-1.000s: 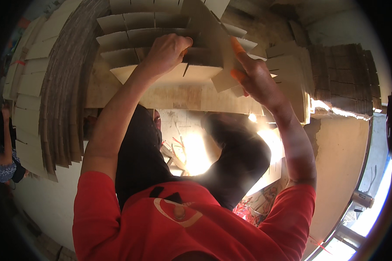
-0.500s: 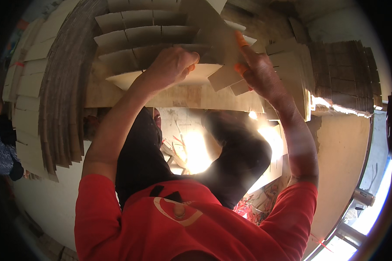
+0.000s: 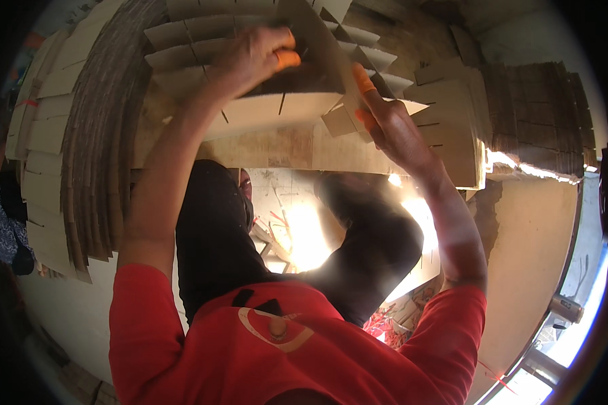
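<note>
Up at 12 o'clock, the person's left hand point(image 3: 250, 57) rests on a grid of slotted cardboard dividers point(image 3: 263, 108), fingers curled together over the top edge of one tan strip; an orange cot covers 1 fingertip there. Over at 1 o'clock, the right hand point(image 3: 392, 128) pinches the end of a diagonal divider strip point(image 3: 321, 47), thumb and forefinger clamped on it, with 2 orange cots showing on those fingers. That strip runs up toward 12 o'clock across the ribs of the grid, standing on edge and tilted.

Below the grid, a long flat cardboard sheet point(image 3: 284, 148) lies across the person's lap, touching the grid's lower edge. At 9 o'clock, 1 tall stack of flat corrugated sheets point(image 3: 94, 169) curves down the side, with lighter slotted strips point(image 3: 37, 135) piled beside it; I cannot count them exactly. At 2 o'clock sits another heap of slotted divider pieces point(image 3: 452, 115), and beyond it, at 3 o'clock, a darker stack of corrugated board point(image 3: 540, 115).

At 6 o'clock is the person's red shirt point(image 3: 284, 344) with a pale curved emblem, and black trousers point(image 3: 216, 243) above it. Sunlight glares on the floor point(image 3: 304, 236) between the knees. At 9 o'clock, by the rim, a blue patterned sleeve point(image 3: 0, 223) of another person shows.
</note>
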{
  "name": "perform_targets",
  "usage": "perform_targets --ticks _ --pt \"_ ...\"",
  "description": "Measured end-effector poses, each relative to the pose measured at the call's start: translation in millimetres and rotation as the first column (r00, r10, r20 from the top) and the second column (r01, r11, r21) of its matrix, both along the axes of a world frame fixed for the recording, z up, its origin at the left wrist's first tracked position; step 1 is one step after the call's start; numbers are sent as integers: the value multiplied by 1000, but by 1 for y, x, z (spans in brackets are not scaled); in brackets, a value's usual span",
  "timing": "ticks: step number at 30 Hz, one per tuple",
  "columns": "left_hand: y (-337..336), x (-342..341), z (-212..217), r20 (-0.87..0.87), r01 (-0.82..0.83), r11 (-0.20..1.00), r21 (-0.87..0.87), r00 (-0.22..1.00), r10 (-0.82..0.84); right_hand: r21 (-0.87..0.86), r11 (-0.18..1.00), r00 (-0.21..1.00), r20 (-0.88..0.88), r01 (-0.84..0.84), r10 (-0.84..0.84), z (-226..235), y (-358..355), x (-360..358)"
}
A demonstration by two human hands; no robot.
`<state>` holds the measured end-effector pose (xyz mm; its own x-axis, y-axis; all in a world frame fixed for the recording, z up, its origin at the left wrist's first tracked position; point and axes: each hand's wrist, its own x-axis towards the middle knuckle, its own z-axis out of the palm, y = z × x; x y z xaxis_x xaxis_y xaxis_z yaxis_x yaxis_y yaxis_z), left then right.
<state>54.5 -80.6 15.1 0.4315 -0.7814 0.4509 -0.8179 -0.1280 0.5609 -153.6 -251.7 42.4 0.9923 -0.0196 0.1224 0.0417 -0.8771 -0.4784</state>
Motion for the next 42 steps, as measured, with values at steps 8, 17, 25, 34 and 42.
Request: perform_targets --ticks 8,17,25,34,42 --pt "-12 63 -44 308 -56 993 106 951 21 117 992 999 14 47 -49 9 11 5" --pt "-14 42 -18 197 -19 944 328 979 -49 85 992 994 -72 89 -83 6 6 11" --pt "-19 60 -2 4 22 889 457 1000 -26 22 999 998 27 47 -48 -5 8 5" --pt "-21 101 -31 259 -219 857 467 960 104 29 996 996 20 82 -83 -3 18 -10" --pt "-19 100 -43 227 -126 885 449 974 24 32 988 988 -27 151 -150 -3 15 -6"
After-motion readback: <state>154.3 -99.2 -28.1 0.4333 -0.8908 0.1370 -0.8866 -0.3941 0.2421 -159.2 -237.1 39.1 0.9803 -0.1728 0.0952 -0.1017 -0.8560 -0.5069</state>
